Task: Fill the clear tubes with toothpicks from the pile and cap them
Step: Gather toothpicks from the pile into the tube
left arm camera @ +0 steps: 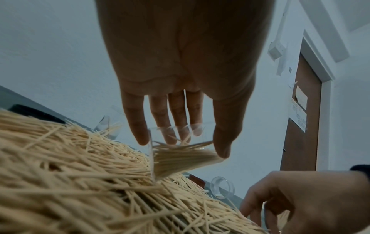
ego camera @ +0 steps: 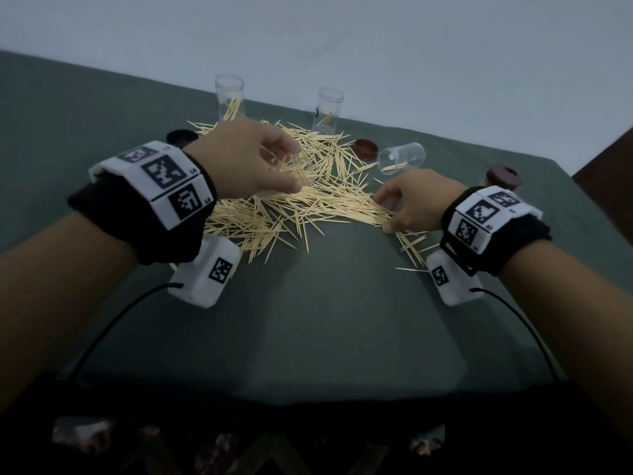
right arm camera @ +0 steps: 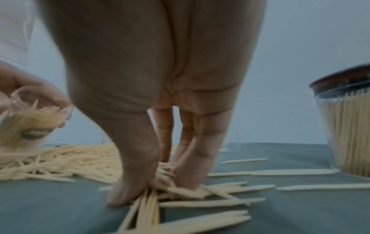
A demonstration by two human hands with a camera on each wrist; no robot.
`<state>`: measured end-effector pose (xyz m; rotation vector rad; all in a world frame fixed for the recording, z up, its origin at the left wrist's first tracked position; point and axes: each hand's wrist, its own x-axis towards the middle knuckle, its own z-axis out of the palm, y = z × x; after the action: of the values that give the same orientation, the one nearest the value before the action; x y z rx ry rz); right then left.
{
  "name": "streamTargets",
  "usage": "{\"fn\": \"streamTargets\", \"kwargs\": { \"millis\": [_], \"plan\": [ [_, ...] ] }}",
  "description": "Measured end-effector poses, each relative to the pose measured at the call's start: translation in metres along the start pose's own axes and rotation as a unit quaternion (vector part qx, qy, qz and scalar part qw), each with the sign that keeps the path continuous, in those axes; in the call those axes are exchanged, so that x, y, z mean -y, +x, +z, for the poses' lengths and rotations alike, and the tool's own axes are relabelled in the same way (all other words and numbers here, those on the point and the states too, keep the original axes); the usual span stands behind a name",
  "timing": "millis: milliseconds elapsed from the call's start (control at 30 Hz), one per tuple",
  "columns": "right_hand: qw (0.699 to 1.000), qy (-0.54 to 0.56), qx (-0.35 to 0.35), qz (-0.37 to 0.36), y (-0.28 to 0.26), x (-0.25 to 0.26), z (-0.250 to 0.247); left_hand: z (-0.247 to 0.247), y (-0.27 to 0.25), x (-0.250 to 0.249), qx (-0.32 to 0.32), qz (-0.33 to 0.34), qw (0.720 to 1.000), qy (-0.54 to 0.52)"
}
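Two hands hide much of the toothpick pile.

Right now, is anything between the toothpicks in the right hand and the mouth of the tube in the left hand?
Nothing visible. The right hand pinches toothpicks on the table; the tube in the left hand is uncapped, with only open pile between.

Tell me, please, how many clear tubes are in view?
5: two upright at the back, one lying sideways, one in the left hand, one capped and full by the right wrist.
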<state>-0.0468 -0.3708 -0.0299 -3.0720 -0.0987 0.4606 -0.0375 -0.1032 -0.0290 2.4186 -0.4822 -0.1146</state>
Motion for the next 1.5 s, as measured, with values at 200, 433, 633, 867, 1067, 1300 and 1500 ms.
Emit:
{"fn": "streamTargets", "kwargs": {
  "millis": [200,433,633,867,1067,1300,1500],
  "plan": [
    [0.996,0.052,-0.043,-0.058,0.011,0.022,0.002,-0.003,-0.002,0.001,-0.004,0.003,1.000,-0.002],
    [0.996,0.025,-0.026,-0.086,0.015,0.026,-0.009,-0.006,-0.002,0.004,-0.006,-0.005,1.000,-0.006],
    [0.996,-0.023,0.056,-0.072,0.021,0.029,-0.002,-0.006,0.000,0.005,-0.009,-0.012,1.000,-0.005],
    [0.989,0.011,-0.034,-0.141,0.028,0.041,0.004,-0.005,0.001,0.005,-0.007,-0.009,1.000,-0.006],
    [0.994,-0.009,0.007,-0.107,0.021,0.033,-0.001,-0.005,0.001,0.005,-0.005,-0.007,1.000,0.004],
    [0.993,0.009,-0.031,-0.110,0.021,0.036,0.003,-0.005,0.002,0.005,-0.006,-0.009,1.000,0.001],
    [0.991,0.012,-0.041,-0.127,0.028,0.049,0.006,-0.006,0.002,0.006,-0.006,-0.009,1.000,-0.003]
  ]
}}
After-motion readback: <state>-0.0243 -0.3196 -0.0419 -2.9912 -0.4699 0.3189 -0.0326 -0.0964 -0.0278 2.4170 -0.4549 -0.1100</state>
